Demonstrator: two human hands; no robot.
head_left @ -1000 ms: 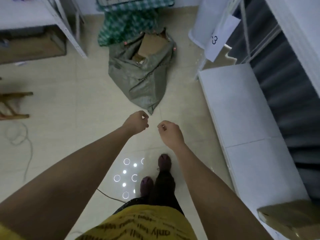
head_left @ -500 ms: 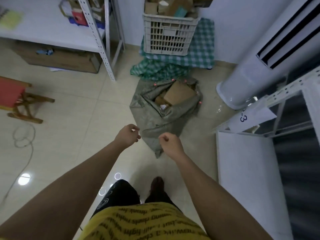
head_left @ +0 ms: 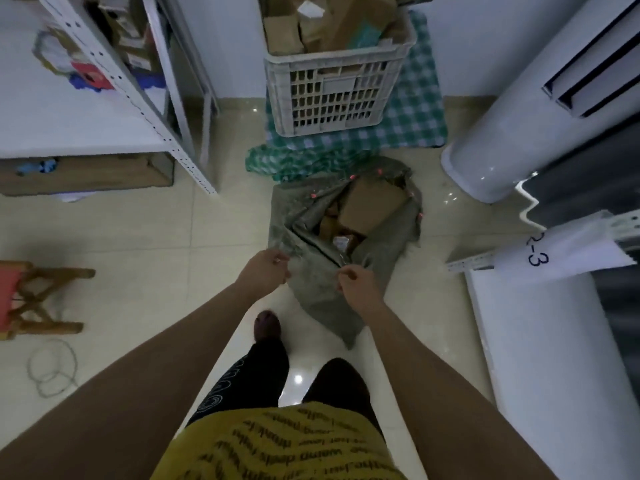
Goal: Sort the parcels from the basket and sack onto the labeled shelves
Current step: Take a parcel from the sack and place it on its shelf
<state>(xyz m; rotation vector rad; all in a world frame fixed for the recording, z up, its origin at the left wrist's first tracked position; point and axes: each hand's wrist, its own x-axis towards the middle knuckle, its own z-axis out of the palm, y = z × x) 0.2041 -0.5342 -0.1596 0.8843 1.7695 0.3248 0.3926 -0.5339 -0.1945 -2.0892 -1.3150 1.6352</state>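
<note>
Compared with the view one second earlier, the sack point(head_left: 332, 258) now sits lower and closer in frame, the basket point(head_left: 337, 67) has come fully into sight at 12 o'clock, and both hands have advanced from over bare floor point(head_left: 138, 237) to the sack's near side. The left hand point(head_left: 265, 271) and right hand point(head_left: 356, 284) are loosely curled, knuckles up, and hold nothing; whether the fingertips touch the fabric cannot be told. The hands are spread to either side of the sack's mouth, apparently to part the opening and reach a parcel. The sack lies slumped at centre, mouth open toward 12 o'clock, with a brown cardboard parcel point(head_left: 372, 206) uppermost and smaller parcels beneath it. The basket stands on a green checked cloth point(head_left: 415, 109) beyond the sack, piled with boxes, likely kept beside the sack so that both sources share one pickup spot. A shelf point(head_left: 554, 341) at 3 o'clock bears a paper label point(head_left: 561, 252) reading "2-3", hung at its front edge for reading while sorting. A second shelf unit point(head_left: 86, 123) stands at 10 o'clock, a wooden stool point(head_left: 38, 299) at 9 o'clock.
</note>
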